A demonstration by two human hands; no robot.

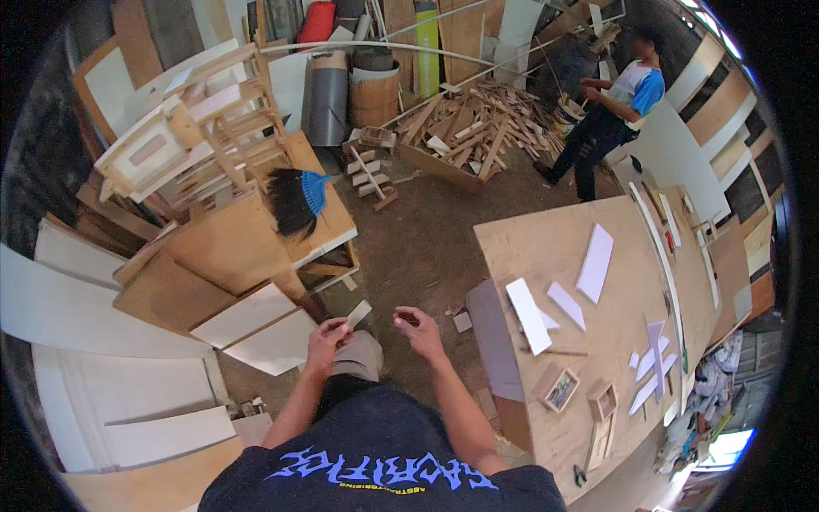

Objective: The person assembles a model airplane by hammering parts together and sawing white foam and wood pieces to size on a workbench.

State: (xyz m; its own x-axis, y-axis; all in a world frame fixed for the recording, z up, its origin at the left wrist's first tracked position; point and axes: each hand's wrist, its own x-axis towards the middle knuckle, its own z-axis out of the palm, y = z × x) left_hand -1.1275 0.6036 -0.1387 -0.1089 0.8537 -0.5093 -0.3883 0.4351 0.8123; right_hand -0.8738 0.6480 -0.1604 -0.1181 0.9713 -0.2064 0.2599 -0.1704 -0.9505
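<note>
My left hand (328, 341) is closed on a small pale flat piece (359, 313), perhaps wood or board, pinched at one end in front of my body. Apart from it, to the right, my right hand (420, 333) is raised with bent fingers spread a little, and no object shows in it. Two white panels (271, 340) lean just left of my left hand. The workbench (512, 247) stands to the right of my right hand, bearing white strips (529, 316) and an open wooden box of small metal parts (559, 388).
A blue broom head with dark bristles (311, 192) lies on a wooden bench at the left, near stacked frames (171, 145). Scrap wood (486, 128) is heaped at the back. Another person (614, 102) stands beyond the workbench. Pliers (579, 475) lie at its near edge.
</note>
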